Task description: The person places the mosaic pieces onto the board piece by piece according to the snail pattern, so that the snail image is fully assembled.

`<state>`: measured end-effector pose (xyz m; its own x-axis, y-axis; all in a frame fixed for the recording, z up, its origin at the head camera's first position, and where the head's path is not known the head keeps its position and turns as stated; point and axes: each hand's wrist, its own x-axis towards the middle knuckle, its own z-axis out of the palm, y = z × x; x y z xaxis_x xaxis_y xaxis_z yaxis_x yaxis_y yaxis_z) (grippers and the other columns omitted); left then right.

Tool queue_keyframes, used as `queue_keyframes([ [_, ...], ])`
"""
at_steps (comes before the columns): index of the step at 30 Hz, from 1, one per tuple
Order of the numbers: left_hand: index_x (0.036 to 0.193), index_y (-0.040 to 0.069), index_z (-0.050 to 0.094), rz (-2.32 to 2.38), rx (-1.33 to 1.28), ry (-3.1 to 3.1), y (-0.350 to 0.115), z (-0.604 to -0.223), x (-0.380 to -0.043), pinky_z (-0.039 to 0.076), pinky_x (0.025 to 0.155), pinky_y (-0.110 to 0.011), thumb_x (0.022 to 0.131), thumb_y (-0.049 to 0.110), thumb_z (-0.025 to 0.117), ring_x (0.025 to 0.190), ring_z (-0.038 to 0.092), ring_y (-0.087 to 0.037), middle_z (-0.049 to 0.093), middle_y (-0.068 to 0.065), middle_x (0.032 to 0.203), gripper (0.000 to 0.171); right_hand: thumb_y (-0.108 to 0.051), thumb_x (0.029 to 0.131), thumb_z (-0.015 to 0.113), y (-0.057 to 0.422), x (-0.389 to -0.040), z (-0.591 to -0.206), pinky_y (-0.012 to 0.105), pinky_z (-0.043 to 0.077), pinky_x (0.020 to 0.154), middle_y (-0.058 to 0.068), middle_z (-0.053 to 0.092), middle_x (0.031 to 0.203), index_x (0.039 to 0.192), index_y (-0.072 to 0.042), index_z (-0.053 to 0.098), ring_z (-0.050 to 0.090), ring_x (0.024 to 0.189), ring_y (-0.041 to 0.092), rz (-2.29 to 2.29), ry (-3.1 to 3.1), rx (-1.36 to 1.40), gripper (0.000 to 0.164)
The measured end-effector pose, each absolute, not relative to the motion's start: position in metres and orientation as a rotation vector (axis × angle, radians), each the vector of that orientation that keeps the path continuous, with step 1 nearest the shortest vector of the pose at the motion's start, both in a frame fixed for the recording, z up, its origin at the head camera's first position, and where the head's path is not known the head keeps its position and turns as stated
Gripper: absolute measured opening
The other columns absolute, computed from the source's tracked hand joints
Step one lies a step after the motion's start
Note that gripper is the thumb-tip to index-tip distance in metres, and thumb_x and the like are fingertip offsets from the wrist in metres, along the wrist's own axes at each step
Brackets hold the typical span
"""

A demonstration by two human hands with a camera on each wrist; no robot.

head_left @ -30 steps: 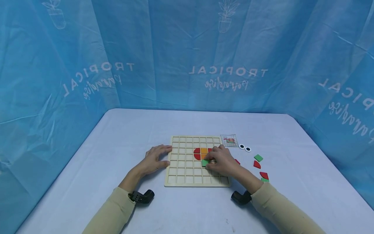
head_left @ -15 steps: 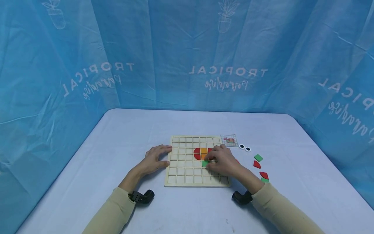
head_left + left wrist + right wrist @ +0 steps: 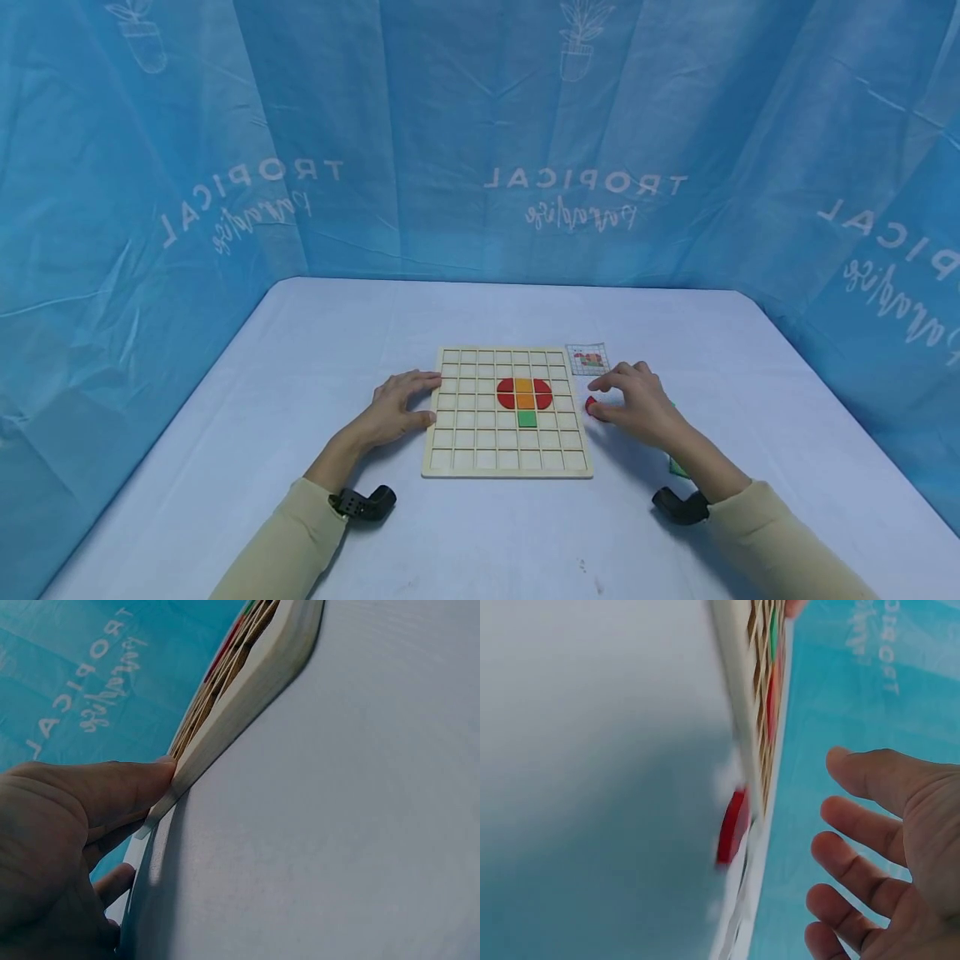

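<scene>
A pale wooden grid board (image 3: pixel 465 439) lies on the table. Set in its cells are two orange squares (image 3: pixel 524 394), a green square (image 3: pixel 527 419) and red rounded pieces (image 3: pixel 505 394) on both sides of the orange. My left hand (image 3: pixel 397 408) rests its thumb and fingertips on the board's left edge; the left wrist view shows the thumb (image 3: pixel 142 784) touching the rim. Over the table right of the board, my right hand (image 3: pixel 637 407) hovers near a loose red quarter-circle piece (image 3: pixel 591 406). In the right wrist view its fingers (image 3: pixel 855 817) are spread, apart from that piece (image 3: pixel 733 827).
A small printed picture card (image 3: pixel 588 359) lies by the board's upper right corner. Green pieces (image 3: pixel 678 468) show partly beside the right forearm, which hides other loose pieces. Blue printed curtains (image 3: pixel 480 225) stand around the white table (image 3: pixel 360 325).
My right hand has left the green square on the board and moved right, over the loose red piece. The green square stays in its cell. My left hand has not moved.
</scene>
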<state>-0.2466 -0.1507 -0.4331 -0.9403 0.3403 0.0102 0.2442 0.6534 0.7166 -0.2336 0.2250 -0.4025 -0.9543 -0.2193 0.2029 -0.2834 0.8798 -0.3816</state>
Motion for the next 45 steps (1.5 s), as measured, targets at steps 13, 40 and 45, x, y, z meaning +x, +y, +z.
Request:
queue_keyframes([
  [13, 0.138, 0.012, 0.048, 1.152, 0.497, 2.74, -0.152, -0.433, -0.246, 0.004, 0.116, -0.056, 0.084, 0.022, 0.067, 0.145, 0.015, -0.035, 0.035, -0.009, 0.152, 0.058, -0.026, 0.076, 0.077, 0.285, -0.22, -0.414, 0.043, 0.046, 0.075, 0.016, 0.06, 0.108, 0.109, -0.01, 0.07, 0.046, 0.101, 0.033, 0.574, -3.006, 0.091, 0.037],
  [40, 0.137, 0.011, 0.049, 1.168, 0.511, 2.738, -0.152, -0.434, -0.246, 0.001, 0.115, -0.059, 0.084, 0.021, 0.068, 0.145, 0.015, -0.037, 0.035, -0.012, 0.152, 0.058, -0.022, 0.076, 0.076, 0.301, -0.212, -0.426, 0.03, 0.042, 0.063, 0.014, 0.061, 0.101, 0.105, -0.007, 0.07, 0.045, 0.095, 0.029, 0.588, -3.033, 0.044, 0.033],
  [45, 0.137, 0.011, 0.049, 1.166, 0.517, 2.742, -0.152, -0.434, -0.246, 0.0, 0.114, -0.061, 0.084, 0.021, 0.068, 0.145, 0.015, -0.038, 0.034, -0.012, 0.152, 0.058, -0.022, 0.075, 0.077, 0.295, -0.216, -0.42, 0.032, 0.047, 0.066, 0.013, 0.062, 0.103, 0.105, -0.009, 0.07, 0.046, 0.097, 0.028, 0.632, -3.015, 0.09, 0.034],
])
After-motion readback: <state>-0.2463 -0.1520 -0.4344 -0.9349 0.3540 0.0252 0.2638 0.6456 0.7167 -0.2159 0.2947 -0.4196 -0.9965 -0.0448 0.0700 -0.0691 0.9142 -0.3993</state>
